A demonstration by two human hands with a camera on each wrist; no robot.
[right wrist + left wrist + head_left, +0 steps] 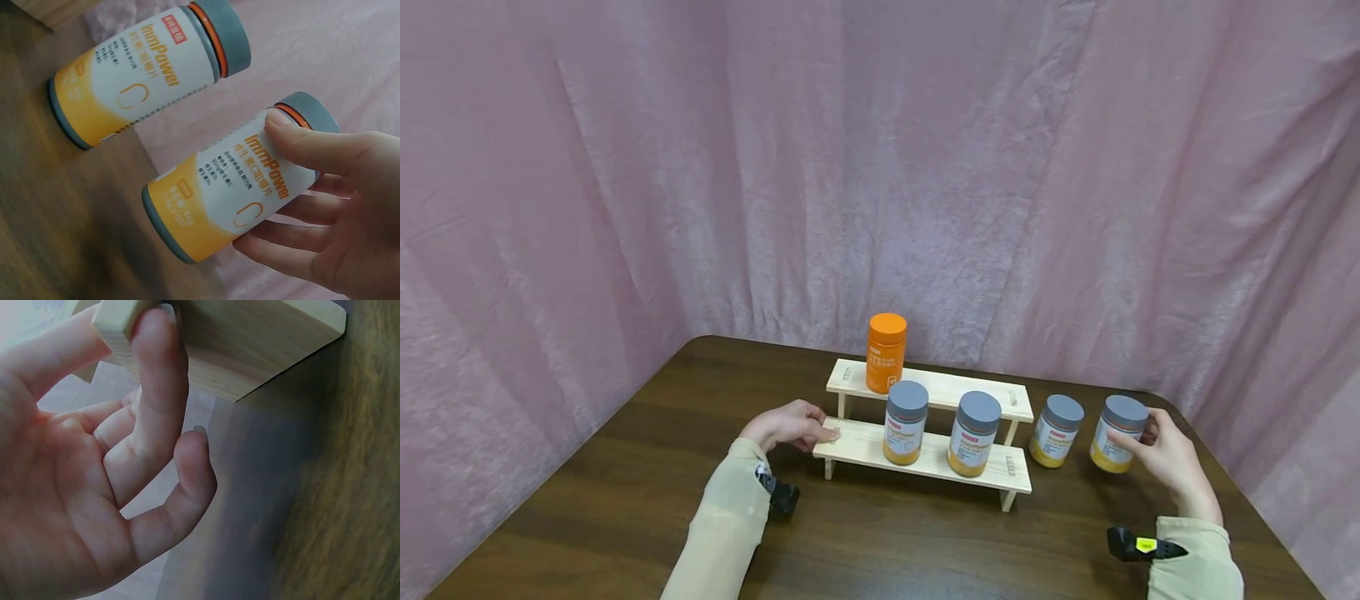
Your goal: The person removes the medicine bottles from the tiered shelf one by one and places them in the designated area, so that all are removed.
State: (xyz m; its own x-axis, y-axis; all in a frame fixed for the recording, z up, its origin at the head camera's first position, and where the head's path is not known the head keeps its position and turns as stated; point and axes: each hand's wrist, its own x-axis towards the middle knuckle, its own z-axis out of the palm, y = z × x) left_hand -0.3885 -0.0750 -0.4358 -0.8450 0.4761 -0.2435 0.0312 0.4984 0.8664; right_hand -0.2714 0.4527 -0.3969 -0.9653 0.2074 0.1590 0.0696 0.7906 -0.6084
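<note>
At the right of the head view my right hand [1172,460] grips a grey-lidded supplement bottle [1118,433] with a white and yellow label. In the right wrist view its thumb lies across the label of that bottle [231,187], fingers behind. A matching bottle [1056,431] stands on the table just left of it. My left hand [790,425] pinches the left end of the lower step of a pale wooden two-step rack [865,442]. The left wrist view shows fingertips at the wooden board [262,344], with the ring and little fingers bent below.
Two more grey-lidded bottles, one left [906,423] and one right [974,435], stand on the lower step. An orange bottle [886,354] stands on the upper step [955,392]. The dark wooden table [880,542] ends at a pink curtain [925,183] behind.
</note>
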